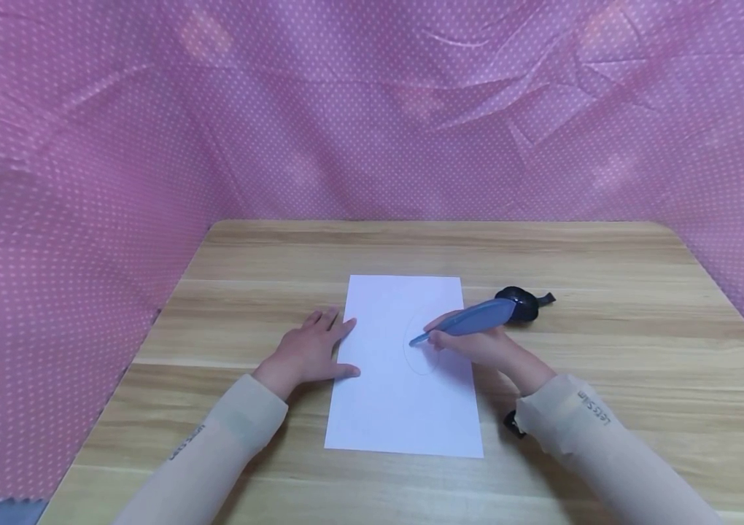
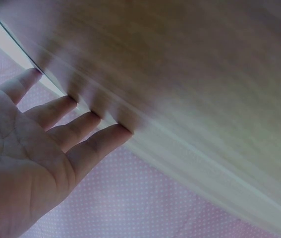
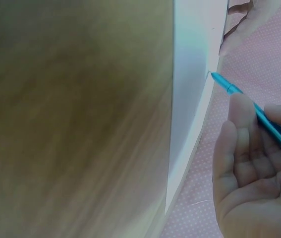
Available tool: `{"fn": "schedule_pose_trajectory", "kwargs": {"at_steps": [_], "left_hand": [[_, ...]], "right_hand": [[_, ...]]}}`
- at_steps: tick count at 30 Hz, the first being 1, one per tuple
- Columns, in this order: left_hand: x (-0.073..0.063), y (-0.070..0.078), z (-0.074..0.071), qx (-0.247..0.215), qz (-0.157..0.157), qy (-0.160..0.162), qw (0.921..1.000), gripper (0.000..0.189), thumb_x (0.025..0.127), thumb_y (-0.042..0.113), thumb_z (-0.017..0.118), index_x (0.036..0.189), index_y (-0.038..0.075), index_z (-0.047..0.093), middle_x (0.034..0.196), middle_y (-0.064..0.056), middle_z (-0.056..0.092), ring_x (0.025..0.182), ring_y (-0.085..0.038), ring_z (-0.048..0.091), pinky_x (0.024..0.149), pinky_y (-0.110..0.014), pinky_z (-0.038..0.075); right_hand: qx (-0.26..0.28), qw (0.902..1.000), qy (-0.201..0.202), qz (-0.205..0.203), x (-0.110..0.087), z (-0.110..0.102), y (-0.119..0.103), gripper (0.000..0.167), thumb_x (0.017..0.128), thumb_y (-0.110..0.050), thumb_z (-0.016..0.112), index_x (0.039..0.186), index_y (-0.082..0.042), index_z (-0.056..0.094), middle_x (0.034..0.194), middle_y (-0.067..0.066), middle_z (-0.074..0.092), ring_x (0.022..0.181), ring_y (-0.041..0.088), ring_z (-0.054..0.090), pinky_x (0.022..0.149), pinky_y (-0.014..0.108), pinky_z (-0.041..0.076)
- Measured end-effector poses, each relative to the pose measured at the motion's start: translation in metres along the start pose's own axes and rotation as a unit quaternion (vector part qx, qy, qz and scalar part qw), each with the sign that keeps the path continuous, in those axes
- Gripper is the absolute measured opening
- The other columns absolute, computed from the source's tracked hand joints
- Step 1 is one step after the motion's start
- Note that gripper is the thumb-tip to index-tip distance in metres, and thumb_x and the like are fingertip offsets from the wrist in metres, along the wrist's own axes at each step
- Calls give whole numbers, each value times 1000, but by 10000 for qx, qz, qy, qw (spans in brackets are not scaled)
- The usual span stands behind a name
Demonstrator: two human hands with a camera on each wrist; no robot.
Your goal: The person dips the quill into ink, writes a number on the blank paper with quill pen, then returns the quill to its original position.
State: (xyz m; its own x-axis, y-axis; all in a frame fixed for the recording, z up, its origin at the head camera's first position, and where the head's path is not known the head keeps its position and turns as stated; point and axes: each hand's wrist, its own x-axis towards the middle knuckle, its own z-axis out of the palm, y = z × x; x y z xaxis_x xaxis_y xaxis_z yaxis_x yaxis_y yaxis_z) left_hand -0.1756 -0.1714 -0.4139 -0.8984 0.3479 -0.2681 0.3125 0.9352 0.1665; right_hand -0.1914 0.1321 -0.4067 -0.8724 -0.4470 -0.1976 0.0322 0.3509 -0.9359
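On the left, a pink dotted cloth (image 1: 83, 219) hung beside the tabletop's left edge (image 1: 171, 292). The left hand (image 1: 306, 354) lay spread on the wood, holding nothing, its thumb and forefinger over the left edge of the white paper (image 1: 378, 408). That sheet lay about midway between the tabletop's side edges, well short of its far edge, with a faint oval (image 1: 419, 375) drawn on it. The blue pen's (image 1: 477, 319) tip stood just inside the oval's left side; the right hand (image 1: 477, 345) pinched it near the tip. Behind the pen's upper end, toward the tabletop's far right corner, sat a rounded black object (image 1: 525, 305).
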Motion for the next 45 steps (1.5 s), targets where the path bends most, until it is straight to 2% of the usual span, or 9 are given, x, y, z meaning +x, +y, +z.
{"fn": "schedule_pose_trajectory", "kwargs": {"at_steps": [8,15,27,35,40,42,44,45], "left_hand": [[-1,3,-3,19,46,26,10000,89,79,67,60,151,24,30,157,-13,16,140,-40,16,96,-60,36],[-2,5,-5,-2,47,24,10000,89,79,67,60,151,24,30,157,-13,15,140,-40,15,96,-60,35],[-2,5,-2,22,-42,5,10000,89,79,68,60,151,25,29,157,-12,15,141,-38,14,98,-59,34],[-3,4,0,-12,-44,14,10000,90,78,68,60,151,26,30,157,-13,15,141,-39,15,97,-59,35],[-4,5,0,-19,-24,7,10000,89,79,67,61,151,25,30,157,-13,15,141,-39,15,96,-59,35],[-4,6,-1,-30,-5,22,10000,89,79,67,61,151,24,31,157,-13,16,141,-39,15,96,-59,36],[-5,6,-1,-44,5,31,10000,89,79,67,61,151,24,31,157,-13,16,141,-39,15,96,-59,36],[-4,6,-1,-53,14,40,10000,89,79,67,61,151,24,31,157,-13,16,141,-39,15,96,-59,36]], "right_hand": [[56,9988,-297,-379,-1,0,3,29,93,-17,62,114,3,65,100,16,69,92,21,66,88,31,46],[-30,9989,-339,-321,-3,0,0,27,94,-16,61,114,1,66,98,12,70,91,20,65,87,32,46],[-59,9990,-356,-257,-6,-3,-4,30,95,-20,60,117,-1,64,101,15,69,93,22,66,89,35,46],[-335,9993,-159,78,-7,-16,-6,39,97,-31,56,126,-5,60,110,14,67,102,24,62,98,46,39],[221,9998,2,-18,-10,-28,-7,40,100,-28,51,131,-4,55,121,20,61,111,32,58,97,51,39],[425,9987,39,-279,-14,-33,-8,38,100,-28,50,131,-5,56,120,20,61,112,33,58,95,50,42],[343,9986,223,-326,-26,-33,-27,38,98,-39,51,124,-12,61,111,10,67,105,22,62,91,41,46],[204,9987,316,-333,-27,-33,-30,37,99,-40,49,123,-14,61,108,6,68,102,18,63,89,38,48]]}}
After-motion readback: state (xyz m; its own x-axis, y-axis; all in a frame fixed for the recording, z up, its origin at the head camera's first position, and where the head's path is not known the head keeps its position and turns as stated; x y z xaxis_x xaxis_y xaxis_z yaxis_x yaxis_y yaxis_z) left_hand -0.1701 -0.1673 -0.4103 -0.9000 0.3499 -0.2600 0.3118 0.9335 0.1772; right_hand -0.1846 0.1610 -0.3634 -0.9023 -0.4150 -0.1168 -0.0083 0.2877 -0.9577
